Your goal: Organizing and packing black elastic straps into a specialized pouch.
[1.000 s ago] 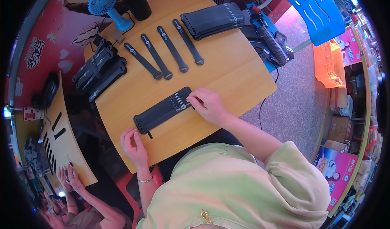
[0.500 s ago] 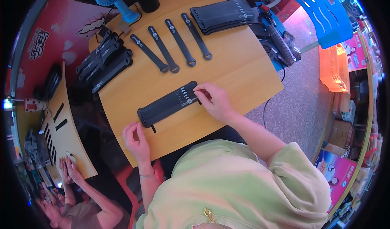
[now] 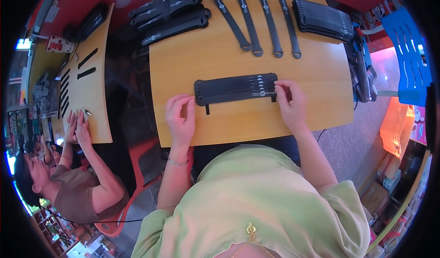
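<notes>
Half-curled hands (image 3: 181,120) flank flat, overlapping, round-ended black straps (image 3: 229,88); any grip unclear

A pale wooden table (image 3: 238,126) fills the middle of the room, its near edge looking curved. Left of it, a second wooden table (image 3: 100,104) runs lengthwise, with a red plastic chair (image 3: 137,159) at its near end. A red wall (image 3: 106,2) with pale heart shapes closes the far left. On the right, a slotted blue plastic chair (image 3: 407,96) stands over a grey speckled floor (image 3: 337,141), beside an orange crate (image 3: 395,127). Pinkish light washes the far right floor; bluish-white light glows at the left rim. Shelves (image 3: 55,228) stand near left.
</notes>
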`<state>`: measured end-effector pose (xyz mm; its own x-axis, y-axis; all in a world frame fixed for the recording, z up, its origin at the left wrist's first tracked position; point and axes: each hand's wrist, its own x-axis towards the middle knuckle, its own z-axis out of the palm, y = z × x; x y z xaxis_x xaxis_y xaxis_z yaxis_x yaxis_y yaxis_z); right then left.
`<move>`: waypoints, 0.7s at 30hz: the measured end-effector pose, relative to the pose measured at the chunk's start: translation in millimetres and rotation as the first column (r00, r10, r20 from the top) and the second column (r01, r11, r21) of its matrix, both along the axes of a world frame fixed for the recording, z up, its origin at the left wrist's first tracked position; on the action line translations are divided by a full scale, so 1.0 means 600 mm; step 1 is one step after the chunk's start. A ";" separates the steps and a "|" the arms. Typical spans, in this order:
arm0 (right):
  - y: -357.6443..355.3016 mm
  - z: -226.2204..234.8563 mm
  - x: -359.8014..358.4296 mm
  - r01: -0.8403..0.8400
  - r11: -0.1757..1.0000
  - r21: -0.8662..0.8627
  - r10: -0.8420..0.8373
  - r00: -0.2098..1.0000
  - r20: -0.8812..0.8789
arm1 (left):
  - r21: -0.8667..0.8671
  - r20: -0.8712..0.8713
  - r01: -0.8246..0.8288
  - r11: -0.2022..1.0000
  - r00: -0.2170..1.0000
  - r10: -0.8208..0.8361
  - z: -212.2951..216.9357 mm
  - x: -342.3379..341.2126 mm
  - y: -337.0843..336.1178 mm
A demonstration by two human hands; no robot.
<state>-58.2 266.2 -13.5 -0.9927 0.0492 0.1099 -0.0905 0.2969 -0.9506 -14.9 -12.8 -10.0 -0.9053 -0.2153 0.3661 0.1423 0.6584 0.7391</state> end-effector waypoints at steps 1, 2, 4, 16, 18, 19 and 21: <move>0.001 0.001 0.000 -0.008 1.000 -0.001 0.008 1.000 0.002 | -0.001 0.002 -0.008 1.000 1.000 0.008 0.000 0.001 0.001; 0.002 0.002 0.000 0.006 1.000 -0.002 -0.006 1.000 -0.001 | 0.008 0.002 -0.004 1.000 1.000 0.004 0.000 0.000 0.001; 0.002 0.003 0.002 0.022 1.000 0.003 -0.022 1.000 -0.006 | 0.022 0.001 0.003 1.000 1.000 -0.003 0.002 0.002 0.001; -0.002 0.009 -0.001 0.038 0.999 0.025 -0.037 0.998 -0.042 | 0.056 -0.004 0.044 0.997 0.999 -0.044 -0.013 -0.003 -0.007; -0.001 0.008 -0.001 0.056 0.998 0.021 -0.055 0.996 -0.071 | 0.013 0.005 0.048 0.999 0.999 -0.048 -0.012 -0.004 -0.003; -0.001 0.007 -0.001 0.061 0.998 0.018 -0.059 0.996 -0.072 | 0.010 0.003 0.053 0.999 0.999 -0.053 -0.013 -0.005 -0.005; 0.001 0.007 -0.001 0.052 0.998 0.028 -0.049 0.995 -0.086 | 0.026 0.002 0.044 0.999 0.999 -0.044 -0.017 -0.003 -0.004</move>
